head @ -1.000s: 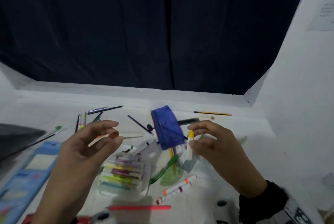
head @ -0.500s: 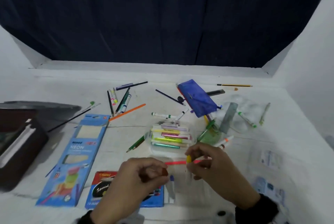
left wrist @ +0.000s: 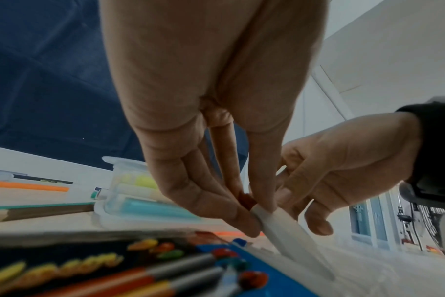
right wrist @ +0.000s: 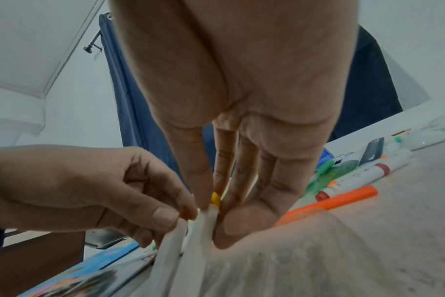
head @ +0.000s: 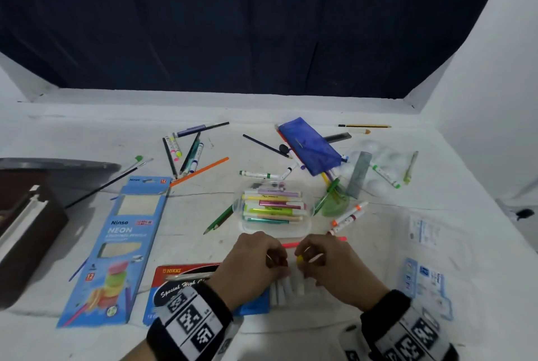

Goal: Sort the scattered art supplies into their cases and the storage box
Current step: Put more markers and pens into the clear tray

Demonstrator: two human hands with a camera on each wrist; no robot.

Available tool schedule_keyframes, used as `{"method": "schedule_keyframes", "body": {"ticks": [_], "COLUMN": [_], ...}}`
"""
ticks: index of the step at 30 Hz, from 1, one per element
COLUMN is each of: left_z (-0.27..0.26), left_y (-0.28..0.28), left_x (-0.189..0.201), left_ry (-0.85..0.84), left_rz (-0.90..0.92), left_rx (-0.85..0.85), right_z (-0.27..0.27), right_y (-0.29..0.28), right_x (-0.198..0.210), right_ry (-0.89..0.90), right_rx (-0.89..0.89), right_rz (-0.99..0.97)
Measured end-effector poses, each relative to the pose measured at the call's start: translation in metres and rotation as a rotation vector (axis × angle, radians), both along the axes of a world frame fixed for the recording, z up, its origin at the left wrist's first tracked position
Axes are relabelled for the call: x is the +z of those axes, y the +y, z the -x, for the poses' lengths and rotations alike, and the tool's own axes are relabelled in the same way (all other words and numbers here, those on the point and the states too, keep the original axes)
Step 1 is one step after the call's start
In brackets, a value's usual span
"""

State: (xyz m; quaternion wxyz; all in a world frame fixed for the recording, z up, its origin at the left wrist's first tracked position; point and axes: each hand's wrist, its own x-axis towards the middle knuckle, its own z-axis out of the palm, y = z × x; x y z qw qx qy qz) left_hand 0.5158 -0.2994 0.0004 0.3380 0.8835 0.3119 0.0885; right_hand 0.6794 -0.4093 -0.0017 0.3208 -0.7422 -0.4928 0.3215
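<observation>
Markers held side by side above tabletop: left hand pinches red-capped marker, right hand pinches yellow-capped marker.

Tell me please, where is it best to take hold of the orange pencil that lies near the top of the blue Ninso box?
Probably pinch the orange pencil at mid-length, coming from above with thumb and finger across its width. It lies flat and diagonal on the table; its upper right half is clear, while its lower left end lies close to the Ninso box and other pens.
</observation>
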Motion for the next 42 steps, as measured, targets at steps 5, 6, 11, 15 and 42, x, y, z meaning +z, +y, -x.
{"method": "schedule_keyframes", "body": {"ticks": [5,6,11,15,42], "left_z": [-0.007,-0.009,-0.007,-0.001,0.022], "left_y": [-0.005,-0.006,-0.013,-0.011,0.003], "left_x": [-0.002,0.0,0.005,0.007,0.007], "left_ry": [0.14,0.2,0.353,0.268,0.098], "left_rz": [-0.085,-0.127,-0.277,-0.238,-0.064], "left_rx": [-0.025,-0.04,-0.034,0.019,0.072], "right_z": [-0.003,-0.004,-0.003,0.002,0.011], "right_y": [0.0,-0.001,-0.003,-0.004,0.024], "right_x": [0.0,-0.001,-0.001,0.003,0.032], "right_ry": [-0.035,-0.048,-0.178,-0.347,-0.686], "right_rx": [0.049,0.059,0.153,0.22,0.541], "right_rz": [0.029,0.044,0.063,0.057,0.156]}}
